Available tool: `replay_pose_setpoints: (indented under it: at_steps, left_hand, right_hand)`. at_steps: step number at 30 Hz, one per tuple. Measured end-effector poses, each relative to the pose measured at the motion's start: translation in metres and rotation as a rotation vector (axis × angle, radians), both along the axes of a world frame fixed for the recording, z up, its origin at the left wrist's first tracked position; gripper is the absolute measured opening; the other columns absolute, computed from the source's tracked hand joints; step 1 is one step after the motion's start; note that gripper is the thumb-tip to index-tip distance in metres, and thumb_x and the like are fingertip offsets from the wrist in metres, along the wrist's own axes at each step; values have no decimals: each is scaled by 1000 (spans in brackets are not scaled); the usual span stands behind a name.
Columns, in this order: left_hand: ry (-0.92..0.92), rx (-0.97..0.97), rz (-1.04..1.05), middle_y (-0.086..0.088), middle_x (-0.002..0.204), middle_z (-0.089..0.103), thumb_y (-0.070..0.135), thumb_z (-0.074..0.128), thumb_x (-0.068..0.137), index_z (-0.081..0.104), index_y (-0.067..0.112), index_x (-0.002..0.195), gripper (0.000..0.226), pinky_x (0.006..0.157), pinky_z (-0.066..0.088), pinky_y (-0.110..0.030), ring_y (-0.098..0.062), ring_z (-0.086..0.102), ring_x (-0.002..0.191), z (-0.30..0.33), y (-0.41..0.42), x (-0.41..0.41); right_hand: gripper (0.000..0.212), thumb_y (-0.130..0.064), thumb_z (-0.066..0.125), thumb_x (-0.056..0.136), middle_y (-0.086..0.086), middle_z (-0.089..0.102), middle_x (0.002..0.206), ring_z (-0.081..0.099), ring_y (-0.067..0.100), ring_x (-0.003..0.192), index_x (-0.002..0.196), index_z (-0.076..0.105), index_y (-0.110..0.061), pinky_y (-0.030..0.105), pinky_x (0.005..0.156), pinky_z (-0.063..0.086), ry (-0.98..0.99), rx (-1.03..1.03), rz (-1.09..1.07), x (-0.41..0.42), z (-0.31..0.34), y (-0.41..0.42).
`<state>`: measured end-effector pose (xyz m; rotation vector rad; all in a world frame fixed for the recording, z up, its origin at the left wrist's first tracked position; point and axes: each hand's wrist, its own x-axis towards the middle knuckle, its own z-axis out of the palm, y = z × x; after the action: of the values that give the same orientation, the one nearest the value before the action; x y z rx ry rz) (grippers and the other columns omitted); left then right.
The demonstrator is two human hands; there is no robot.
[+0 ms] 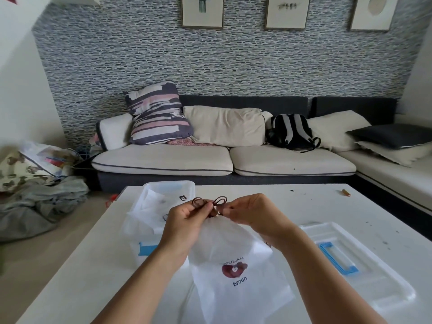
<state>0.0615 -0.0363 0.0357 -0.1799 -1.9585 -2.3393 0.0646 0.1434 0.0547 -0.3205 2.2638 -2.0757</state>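
A white drawstring bag (236, 258) with a brown bear print and the word "broun" hangs above the white table (304, 206). Its gathered neck is held up between both hands. My left hand (184, 225) pinches one loop of the dark brown drawstring (210, 202). My right hand (252, 213) pinches the cord at the bag's neck beside the other loop. The two cord loops stick up between my fingertips.
A clear plastic storage box (163, 197) holding more white bags stands behind my left hand. Its clear lid (364, 265) with a blue handle lies to the right. A small brown stick (345, 192) lies far right. A sofa with a backpack (291, 132) stands beyond the table.
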Motion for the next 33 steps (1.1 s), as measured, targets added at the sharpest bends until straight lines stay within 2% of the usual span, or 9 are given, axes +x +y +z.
replay_pose_setpoints:
  at_steps: [1,3,6,9,15,20,25,29,33]
  left_hand:
    - [-10,20,-18,-7,86,78,15,70,90,78,12,84,10,86,53,-31,-16,72,82,0,-1,0]
    - [-20,41,-48,-10,90,78,14,70,90,77,10,87,9,88,54,-34,-19,73,85,0,0,1]
    - [23,9,-39,-8,88,78,11,71,89,77,8,87,8,88,54,-32,-18,73,85,0,-1,1]
    - [95,-60,-24,-7,89,78,12,72,88,79,11,88,6,90,55,-32,-18,73,88,0,-2,1]
    - [232,-163,-28,-2,89,79,6,70,88,79,13,90,12,86,57,-27,-18,75,90,0,-7,0]
    - [301,-270,-7,4,87,79,6,71,88,80,14,91,13,79,56,-20,-12,75,86,0,-7,0]
    - [317,-293,-4,4,87,79,4,72,87,80,17,90,16,80,56,-19,-11,75,85,1,-7,0]
    - [326,-293,-15,5,86,79,7,74,86,81,17,89,13,79,56,-20,-10,75,85,1,-7,2]
    - [328,-314,-31,3,85,77,10,74,86,82,17,89,11,78,60,-33,-15,74,83,0,-8,2]
  right_hand:
    - [24,-12,78,83,17,75,108,69,24,107,101,77,2,38,103,51,-15,-31,51,1,-1,0]
    - [33,-16,79,78,22,73,110,69,29,109,102,74,7,39,103,51,-43,-94,96,2,-3,0]
    - [33,-14,81,69,27,73,99,70,29,89,91,73,9,36,88,57,-57,-162,47,3,-3,-4]
    - [25,-10,84,64,21,73,84,70,24,74,81,73,4,29,71,57,-47,-180,1,4,-4,-10]
    - [19,-7,84,66,28,73,97,71,31,85,74,70,3,29,72,56,-7,-194,3,3,-4,-12]
    - [42,-6,80,72,23,73,96,70,29,84,96,61,24,33,78,57,-83,-180,80,5,0,-4]
    - [22,-6,80,72,18,75,95,68,24,83,86,72,9,26,74,55,-103,-114,85,7,2,0]
    - [22,1,79,78,12,72,79,59,12,59,89,67,14,19,55,42,-83,-83,-12,5,0,-5]
    - [23,-12,84,67,24,68,77,58,24,69,75,69,3,30,66,45,-24,4,-68,5,-2,-13]
